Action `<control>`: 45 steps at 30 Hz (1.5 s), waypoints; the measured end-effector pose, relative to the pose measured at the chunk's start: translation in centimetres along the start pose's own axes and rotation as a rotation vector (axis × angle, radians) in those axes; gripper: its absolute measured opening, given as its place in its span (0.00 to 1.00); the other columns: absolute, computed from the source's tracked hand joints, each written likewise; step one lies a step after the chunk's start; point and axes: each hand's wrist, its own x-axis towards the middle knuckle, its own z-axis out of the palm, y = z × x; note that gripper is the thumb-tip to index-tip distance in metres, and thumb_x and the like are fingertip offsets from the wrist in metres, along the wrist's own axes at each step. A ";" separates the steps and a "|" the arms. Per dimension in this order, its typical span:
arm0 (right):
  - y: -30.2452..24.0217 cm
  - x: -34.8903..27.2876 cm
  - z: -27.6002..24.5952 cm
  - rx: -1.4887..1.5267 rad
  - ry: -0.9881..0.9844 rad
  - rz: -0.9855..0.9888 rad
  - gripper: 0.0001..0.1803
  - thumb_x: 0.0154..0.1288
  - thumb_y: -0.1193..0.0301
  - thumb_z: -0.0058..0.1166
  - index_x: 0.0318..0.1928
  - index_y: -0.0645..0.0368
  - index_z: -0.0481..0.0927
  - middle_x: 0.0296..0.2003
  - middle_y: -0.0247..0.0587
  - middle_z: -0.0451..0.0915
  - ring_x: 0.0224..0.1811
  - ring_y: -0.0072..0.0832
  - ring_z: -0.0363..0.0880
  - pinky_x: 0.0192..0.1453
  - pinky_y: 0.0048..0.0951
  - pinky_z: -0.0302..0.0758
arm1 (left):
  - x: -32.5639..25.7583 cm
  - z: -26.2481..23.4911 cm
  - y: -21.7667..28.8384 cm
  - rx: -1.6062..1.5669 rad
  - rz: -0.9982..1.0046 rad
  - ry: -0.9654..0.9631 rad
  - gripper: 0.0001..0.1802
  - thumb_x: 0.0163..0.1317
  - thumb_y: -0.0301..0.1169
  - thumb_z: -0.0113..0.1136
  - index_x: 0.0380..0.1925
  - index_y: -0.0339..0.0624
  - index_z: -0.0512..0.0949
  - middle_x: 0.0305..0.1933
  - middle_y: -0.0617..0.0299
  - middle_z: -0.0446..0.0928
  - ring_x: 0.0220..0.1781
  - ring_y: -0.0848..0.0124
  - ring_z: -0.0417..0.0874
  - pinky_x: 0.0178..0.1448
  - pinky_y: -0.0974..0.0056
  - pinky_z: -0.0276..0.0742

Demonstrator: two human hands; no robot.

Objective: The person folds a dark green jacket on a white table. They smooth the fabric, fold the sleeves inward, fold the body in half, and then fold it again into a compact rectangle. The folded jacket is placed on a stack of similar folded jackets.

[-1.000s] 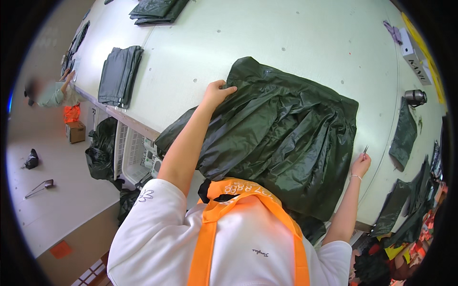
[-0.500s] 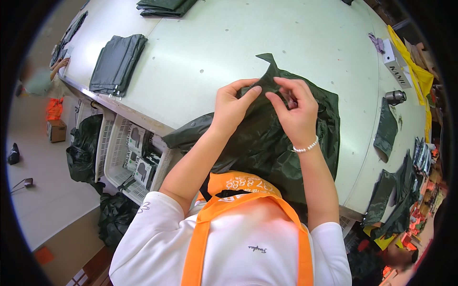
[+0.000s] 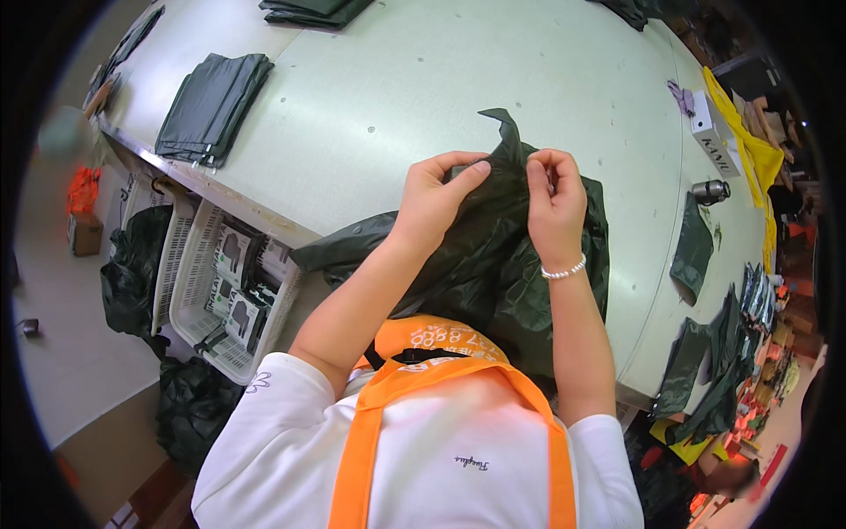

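Observation:
A dark green garment (image 3: 467, 238) of thin, shiny fabric lies bunched on the table's near edge, partly over my lap. What looks like a sleeve (image 3: 344, 245) stretches out to the left. My left hand (image 3: 432, 198) pinches the garment's upper edge between thumb and fingers, and a pointed flap sticks up just beyond. Close by on the right, my right hand (image 3: 557, 201) has its thumb and fingertips drawn together at the same edge, on the fabric. The exact bit between those fingertips is hidden. A beaded bracelet circles the right wrist.
Folded dark green stacks (image 3: 214, 108) lie on the pale table (image 3: 370, 176) at left and far back. Below the left edge, a white basket (image 3: 181, 304) holds small packages. At right are a white box (image 3: 712, 132), a dark flask (image 3: 710, 191) and loose green pieces. Another person's hand shows far left.
My right hand's spread fingers have closed together at the garment's edge. The left hand keeps its pinch. The whole view has shifted slightly.

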 end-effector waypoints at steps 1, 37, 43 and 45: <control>-0.3 -0.3 -0.3 0.073 -0.002 0.033 0.09 0.66 0.72 0.53 0.43 0.63 0.70 0.34 0.34 0.72 0.32 0.21 0.70 0.38 0.21 0.70 | 0.0 0.0 0.2 -0.064 -0.004 0.008 0.10 0.59 0.25 0.60 0.39 0.30 0.79 0.34 0.58 0.81 0.34 0.79 0.79 0.38 0.75 0.76; -1.1 0.0 2.3 -0.196 0.066 -0.300 0.09 0.54 0.85 0.58 0.33 0.62 0.73 0.29 0.36 0.71 0.25 0.20 0.69 0.26 0.19 0.67 | 0.1 0.4 -0.1 -0.035 -0.024 0.005 0.08 0.58 0.22 0.57 0.38 0.31 0.79 0.36 0.60 0.80 0.38 0.78 0.79 0.45 0.73 0.74; 0.0 -0.5 1.6 0.064 0.094 0.010 0.05 0.63 0.77 0.53 0.36 0.61 0.70 0.33 0.30 0.68 0.29 0.17 0.66 0.32 0.18 0.67 | 0.6 0.3 -0.3 -0.146 -0.048 0.071 0.07 0.61 0.26 0.58 0.35 0.32 0.79 0.34 0.63 0.80 0.36 0.79 0.78 0.42 0.74 0.73; -0.1 -0.7 1.3 0.080 0.061 -0.014 0.06 0.64 0.75 0.54 0.39 0.60 0.70 0.35 0.31 0.68 0.31 0.18 0.67 0.34 0.19 0.69 | 0.9 0.1 -0.1 -0.241 -0.095 0.058 0.07 0.61 0.27 0.58 0.34 0.33 0.78 0.35 0.62 0.80 0.36 0.77 0.78 0.44 0.73 0.74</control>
